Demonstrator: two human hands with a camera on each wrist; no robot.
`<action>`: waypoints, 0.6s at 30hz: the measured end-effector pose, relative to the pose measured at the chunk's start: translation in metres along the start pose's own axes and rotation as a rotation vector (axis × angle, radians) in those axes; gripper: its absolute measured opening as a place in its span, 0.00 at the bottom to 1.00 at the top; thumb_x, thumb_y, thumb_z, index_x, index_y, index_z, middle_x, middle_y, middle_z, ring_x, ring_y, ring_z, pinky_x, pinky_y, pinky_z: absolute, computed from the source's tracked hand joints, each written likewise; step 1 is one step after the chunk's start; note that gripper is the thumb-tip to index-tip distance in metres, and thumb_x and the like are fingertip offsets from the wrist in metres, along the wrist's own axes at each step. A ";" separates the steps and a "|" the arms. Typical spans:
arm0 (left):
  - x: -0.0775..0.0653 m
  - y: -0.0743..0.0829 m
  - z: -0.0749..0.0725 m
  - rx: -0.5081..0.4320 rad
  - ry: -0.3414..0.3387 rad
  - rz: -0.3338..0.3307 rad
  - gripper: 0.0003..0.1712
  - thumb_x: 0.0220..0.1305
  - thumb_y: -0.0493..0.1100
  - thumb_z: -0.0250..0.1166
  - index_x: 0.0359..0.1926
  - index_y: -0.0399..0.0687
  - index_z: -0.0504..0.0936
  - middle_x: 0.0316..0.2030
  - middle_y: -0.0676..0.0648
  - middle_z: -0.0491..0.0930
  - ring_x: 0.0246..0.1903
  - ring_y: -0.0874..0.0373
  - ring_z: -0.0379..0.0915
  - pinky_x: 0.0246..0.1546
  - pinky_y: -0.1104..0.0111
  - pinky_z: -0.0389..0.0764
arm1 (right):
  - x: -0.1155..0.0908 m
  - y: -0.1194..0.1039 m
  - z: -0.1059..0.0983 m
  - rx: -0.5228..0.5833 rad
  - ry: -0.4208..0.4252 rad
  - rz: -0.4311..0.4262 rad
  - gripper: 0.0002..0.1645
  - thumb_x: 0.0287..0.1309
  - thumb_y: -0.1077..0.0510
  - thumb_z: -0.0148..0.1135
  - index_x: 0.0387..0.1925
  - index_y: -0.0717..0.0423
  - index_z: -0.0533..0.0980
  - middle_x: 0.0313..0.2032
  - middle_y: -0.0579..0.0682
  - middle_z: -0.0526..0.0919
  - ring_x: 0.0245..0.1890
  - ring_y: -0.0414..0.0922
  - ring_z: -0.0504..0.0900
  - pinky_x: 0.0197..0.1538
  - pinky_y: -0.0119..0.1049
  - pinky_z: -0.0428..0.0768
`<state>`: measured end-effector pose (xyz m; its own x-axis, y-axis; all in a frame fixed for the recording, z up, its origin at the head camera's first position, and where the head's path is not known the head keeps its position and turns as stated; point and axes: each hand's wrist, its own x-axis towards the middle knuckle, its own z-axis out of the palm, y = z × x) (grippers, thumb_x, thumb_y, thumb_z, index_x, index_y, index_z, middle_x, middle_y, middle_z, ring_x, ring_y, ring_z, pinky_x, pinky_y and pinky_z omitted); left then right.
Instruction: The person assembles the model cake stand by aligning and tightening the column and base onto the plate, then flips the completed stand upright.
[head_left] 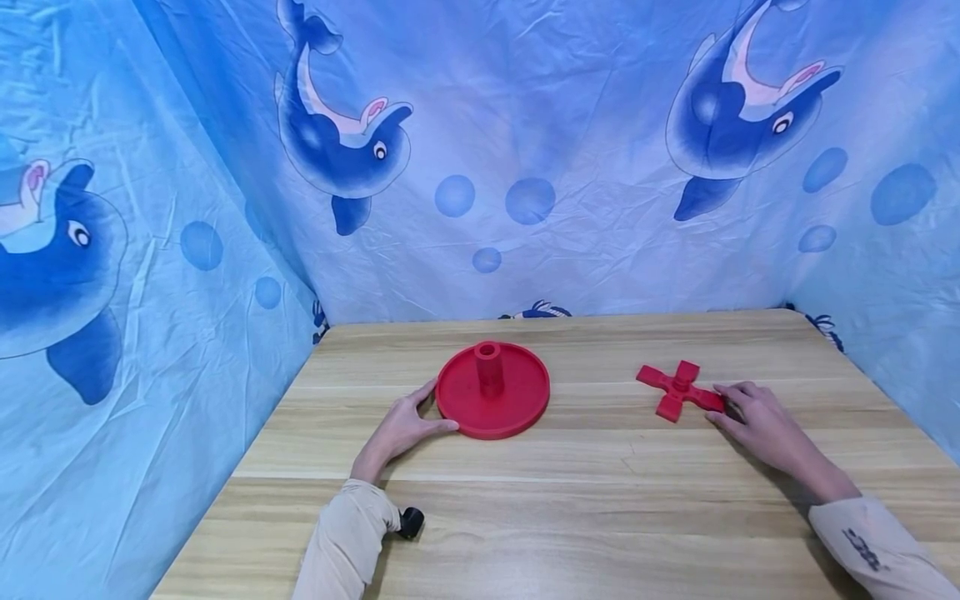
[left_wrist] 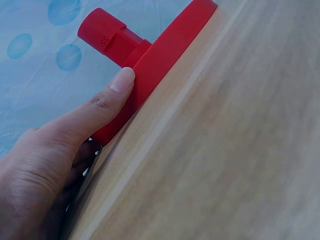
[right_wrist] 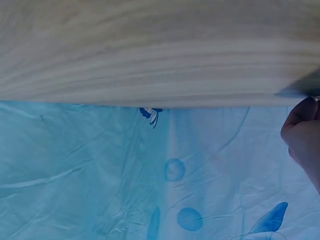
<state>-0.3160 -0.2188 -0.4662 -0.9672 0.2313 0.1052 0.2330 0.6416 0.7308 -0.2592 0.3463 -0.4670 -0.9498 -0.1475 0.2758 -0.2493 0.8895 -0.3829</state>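
A round red tray (head_left: pixel 517 408) with a low rim and a hollow upright post (head_left: pixel 490 367) lies on the table. My left hand (head_left: pixel 402 429) holds its left side, thumb on the near rim and fingers farther back. In the left wrist view the thumb (left_wrist: pixel 107 102) presses the tray's red rim (left_wrist: pixel 165 55), and the post (left_wrist: pixel 107 37) bears a small number. To the right is a flat red cross-shaped piece (head_left: pixel 681 382) with a raised hub. My right hand (head_left: pixel 765 421) pinches the end of its right arm. Only part of that hand (right_wrist: pixel 304 132) shows in the right wrist view.
Both red parts lie on a wood-grain table (head_left: pixel 570 517). Behind and beside it hang blue curtains (head_left: pixel 525 125) printed with dolphins and bubbles. A small black device (head_left: pixel 411 522) sits at the left cuff.
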 end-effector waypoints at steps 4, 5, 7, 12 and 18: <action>0.000 0.001 0.001 -0.002 -0.003 0.002 0.59 0.53 0.63 0.80 0.79 0.50 0.64 0.74 0.39 0.66 0.74 0.40 0.58 0.68 0.44 0.68 | 0.001 0.002 0.004 -0.024 0.032 -0.023 0.32 0.64 0.58 0.70 0.61 0.78 0.73 0.52 0.73 0.73 0.47 0.66 0.70 0.47 0.66 0.75; -0.001 0.002 0.001 -0.004 -0.003 0.003 0.59 0.52 0.63 0.80 0.79 0.50 0.64 0.74 0.39 0.66 0.74 0.40 0.58 0.69 0.45 0.68 | 0.001 0.002 0.004 -0.031 0.042 -0.029 0.31 0.64 0.58 0.71 0.60 0.78 0.74 0.51 0.73 0.73 0.47 0.66 0.71 0.46 0.65 0.75; -0.001 0.002 0.000 -0.008 -0.004 0.002 0.59 0.52 0.62 0.81 0.79 0.50 0.64 0.74 0.39 0.66 0.74 0.41 0.58 0.69 0.45 0.68 | 0.002 0.002 0.005 -0.040 0.061 -0.041 0.29 0.63 0.60 0.71 0.58 0.78 0.75 0.50 0.72 0.74 0.45 0.65 0.71 0.45 0.63 0.75; -0.001 0.002 0.000 -0.010 -0.005 0.001 0.59 0.53 0.62 0.81 0.80 0.50 0.63 0.74 0.39 0.66 0.74 0.40 0.58 0.68 0.45 0.68 | 0.002 0.001 0.006 -0.033 0.080 -0.049 0.26 0.63 0.63 0.71 0.56 0.79 0.76 0.48 0.72 0.75 0.44 0.66 0.72 0.45 0.63 0.74; -0.001 0.003 0.000 -0.009 -0.006 0.001 0.59 0.52 0.62 0.81 0.80 0.51 0.63 0.74 0.40 0.66 0.74 0.41 0.58 0.69 0.45 0.68 | 0.002 -0.001 0.006 -0.016 0.090 -0.043 0.23 0.64 0.63 0.70 0.54 0.79 0.77 0.47 0.72 0.76 0.44 0.65 0.72 0.45 0.62 0.74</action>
<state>-0.3143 -0.2173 -0.4643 -0.9664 0.2360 0.1017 0.2326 0.6350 0.7366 -0.2625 0.3428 -0.4714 -0.9172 -0.1471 0.3703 -0.2860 0.8902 -0.3546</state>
